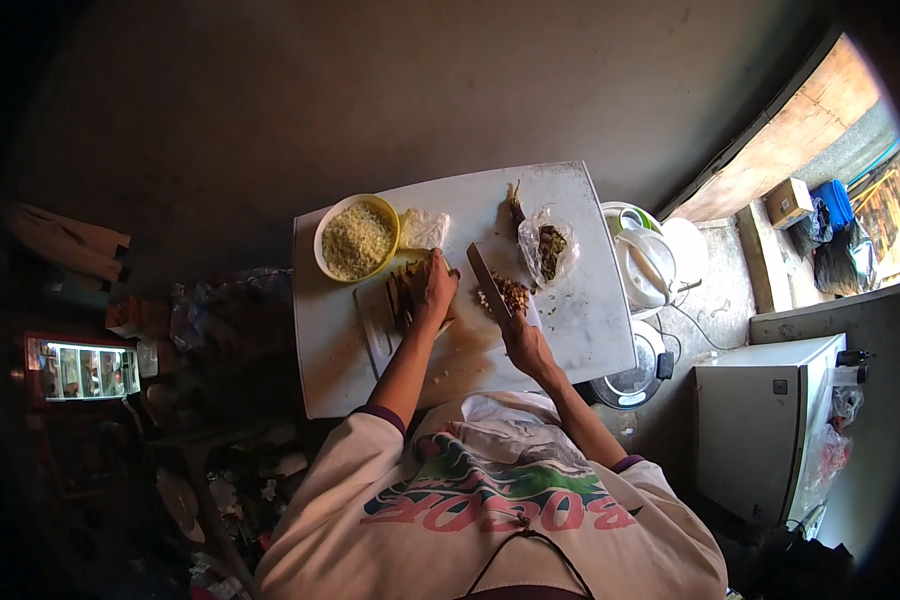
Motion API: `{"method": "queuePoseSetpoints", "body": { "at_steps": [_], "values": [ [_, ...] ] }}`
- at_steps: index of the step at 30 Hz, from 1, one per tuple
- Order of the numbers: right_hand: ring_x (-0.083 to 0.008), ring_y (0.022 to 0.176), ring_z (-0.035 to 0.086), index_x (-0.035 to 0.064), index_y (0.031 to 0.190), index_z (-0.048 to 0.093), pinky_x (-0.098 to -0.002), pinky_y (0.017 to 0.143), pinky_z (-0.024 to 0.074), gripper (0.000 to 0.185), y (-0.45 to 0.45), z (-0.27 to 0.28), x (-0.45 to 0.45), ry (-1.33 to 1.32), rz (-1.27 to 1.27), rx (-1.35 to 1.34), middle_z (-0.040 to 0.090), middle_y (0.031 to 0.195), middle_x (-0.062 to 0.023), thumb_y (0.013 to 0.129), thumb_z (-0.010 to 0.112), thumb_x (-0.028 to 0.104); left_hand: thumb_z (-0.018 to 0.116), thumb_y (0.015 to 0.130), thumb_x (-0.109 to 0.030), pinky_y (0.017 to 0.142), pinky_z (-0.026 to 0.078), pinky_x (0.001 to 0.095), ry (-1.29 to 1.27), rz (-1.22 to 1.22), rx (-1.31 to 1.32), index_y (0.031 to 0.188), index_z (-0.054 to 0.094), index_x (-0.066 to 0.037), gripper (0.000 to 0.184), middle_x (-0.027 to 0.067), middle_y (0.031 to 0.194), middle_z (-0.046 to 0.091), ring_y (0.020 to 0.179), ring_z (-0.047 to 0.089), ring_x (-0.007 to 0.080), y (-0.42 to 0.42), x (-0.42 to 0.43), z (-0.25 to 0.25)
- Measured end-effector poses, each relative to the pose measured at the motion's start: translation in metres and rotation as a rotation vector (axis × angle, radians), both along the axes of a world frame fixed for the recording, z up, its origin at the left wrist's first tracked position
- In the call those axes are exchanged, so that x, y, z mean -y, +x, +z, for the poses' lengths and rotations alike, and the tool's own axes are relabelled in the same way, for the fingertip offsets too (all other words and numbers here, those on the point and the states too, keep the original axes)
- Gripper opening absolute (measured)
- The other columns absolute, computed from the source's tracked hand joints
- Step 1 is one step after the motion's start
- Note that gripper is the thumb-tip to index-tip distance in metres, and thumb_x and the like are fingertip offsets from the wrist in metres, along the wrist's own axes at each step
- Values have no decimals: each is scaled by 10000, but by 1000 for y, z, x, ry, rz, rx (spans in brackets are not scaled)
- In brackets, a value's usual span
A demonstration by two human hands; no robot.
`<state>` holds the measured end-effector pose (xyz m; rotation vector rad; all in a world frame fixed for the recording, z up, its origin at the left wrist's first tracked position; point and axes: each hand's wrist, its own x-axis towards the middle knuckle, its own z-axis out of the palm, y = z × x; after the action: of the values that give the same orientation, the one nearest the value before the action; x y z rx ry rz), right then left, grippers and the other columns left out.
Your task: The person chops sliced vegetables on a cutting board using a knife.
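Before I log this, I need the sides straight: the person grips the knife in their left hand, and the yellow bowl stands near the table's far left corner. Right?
Not quite: the head view shows the knife in the person's right hand, not the left hand. The yellow bowl does stand near the table's far left corner.

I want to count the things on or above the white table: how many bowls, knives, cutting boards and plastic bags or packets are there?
Bowl: 1
Knife: 1
Cutting board: 1
Plastic bags or packets: 2
Total: 5
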<state>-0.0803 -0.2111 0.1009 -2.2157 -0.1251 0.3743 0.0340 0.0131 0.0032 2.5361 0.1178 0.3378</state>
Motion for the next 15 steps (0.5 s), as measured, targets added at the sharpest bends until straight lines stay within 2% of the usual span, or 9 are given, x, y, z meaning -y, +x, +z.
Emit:
{"method": "queuePoseSetpoints", "body": {
  "at_steps": [1, 3, 5, 7, 9, 11, 13, 14, 15],
  "values": [
    [-436, 660, 633, 35, 1040, 418, -522, 588, 470, 204, 0, 3, 0, -24, -6, -16, 617, 697, -235, 958, 465, 216, 698, 778, -91, 892, 459, 451, -1, -1, -2, 1310, 386, -24, 621, 250, 1202, 526, 1100, 532, 421, 0, 1, 0],
    [-435, 663, 634, 37, 1067, 429, -523, 594, 470, 209, 1, 0, 0, -42, -8, -23, 619, 718, -247, 958, 468, 211, 689, 740, -48, 905, 435, 447, -294, -4, -89, 1272, 387, 2, 615, 254, 1156, 537, 1077, 522, 384, -3, 2, 6],
    [-435, 667, 634, 39, 1093, 441, -524, 599, 470, 218, -1, -6, 2, -59, -7, -31, 620, 739, -260, 957, 472, 206, 682, 731, -38, 860, 454, 436, -229, -49, -125, 1250, 408, -3, 588, 226, 1098, 570, 1032, 553, 363, -12, 6, 30],
    [-452, 707, 631, 42, 1138, 478, -518, 626, 468, 239, -3, -5, 4, 52, -18, -48, 621, 783, -281, 956, 476, 197, 675, 723, -27, 815, 473, 425, -165, -89, -158, 1228, 429, -9, 562, 198, 1039, 602, 986, 585, 342, -21, 9, 32],
    [-462, 730, 627, 36, 1132, 492, -511, 638, 469, 237, -4, 10, 6, 71, -23, -48, 618, 799, -285, 955, 475, 192, 678, 721, -38, 736, 492, 406, -184, -145, -109, 1182, 469, -23, 507, 147, 934, 628, 862, 625, 317, -30, 16, 32],
    [-472, 754, 623, 29, 1126, 505, -504, 649, 470, 236, -3, 23, 6, 91, -26, -42, 615, 815, -288, 954, 474, 187, 678, 720, -41, 720, 494, 407, -168, -148, -94, 1166, 483, -30, 487, 142, 907, 626, 827, 627, 317, -44, 26, 71],
    [-350, 671, 660, 29, 1151, 476, -483, 644, 494, 273, -4, 27, 8, 102, -25, -14, 627, 752, -212, 978, 411, 231, 678, 720, -45, 704, 496, 408, -153, -156, -80, 1150, 497, -36, 467, 137, 880, 624, 793, 629, 317, -55, 30, 89],
    [-350, 671, 660, 29, 1151, 476, -483, 644, 494, 273, -5, 30, 9, 103, -18, -12, 627, 752, -212, 978, 411, 231, 677, 717, -43, 708, 496, 410, -206, -144, -81, 1121, 508, -38, 437, 136, 872, 623, 803, 629, 319, -59, 30, 91],
    [-427, 722, 627, 20, 1107, 490, -495, 645, 478, 251, -6, 34, 10, 182, -49, -38, 611, 763, -254, 966, 447, 223, 675, 715, -41, 712, 496, 412, -258, -132, -82, 1091, 518, -40, 408, 134, 864, 622, 813, 628, 321, -64, 30, 93]
  ]
}}
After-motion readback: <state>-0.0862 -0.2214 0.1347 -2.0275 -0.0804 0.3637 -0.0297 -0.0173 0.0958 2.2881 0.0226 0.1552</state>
